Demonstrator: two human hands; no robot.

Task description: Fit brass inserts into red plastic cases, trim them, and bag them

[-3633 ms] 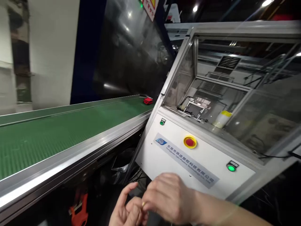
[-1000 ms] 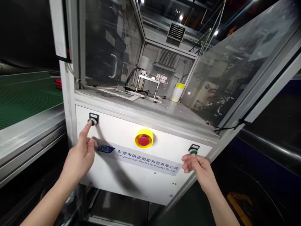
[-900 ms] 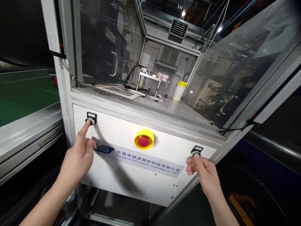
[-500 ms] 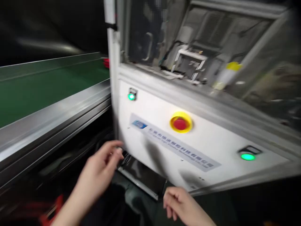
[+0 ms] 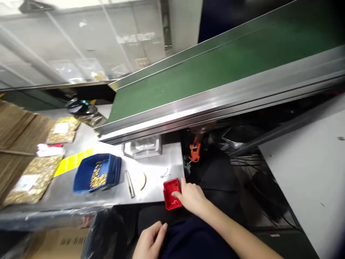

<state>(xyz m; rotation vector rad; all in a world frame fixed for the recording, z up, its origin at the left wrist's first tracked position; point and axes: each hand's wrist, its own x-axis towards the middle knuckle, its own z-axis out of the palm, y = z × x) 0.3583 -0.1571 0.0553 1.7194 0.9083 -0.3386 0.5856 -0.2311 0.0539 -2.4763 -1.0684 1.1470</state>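
The right hand was clamped on a red case at the table's corner, thumb inside, probably for steadiness. Whether the left hand's grip was together, I couldn't tell.

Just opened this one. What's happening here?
A person at a metal table has a shallow red plastic part in the grip of the right hand, thumb inside it, at the table's near right corner. The left hand is lower, close to the body and apart from the part; whether it holds anything can't be told. A blue bin with small brass-coloured pieces sits on the table, with a green conveyor belt behind.
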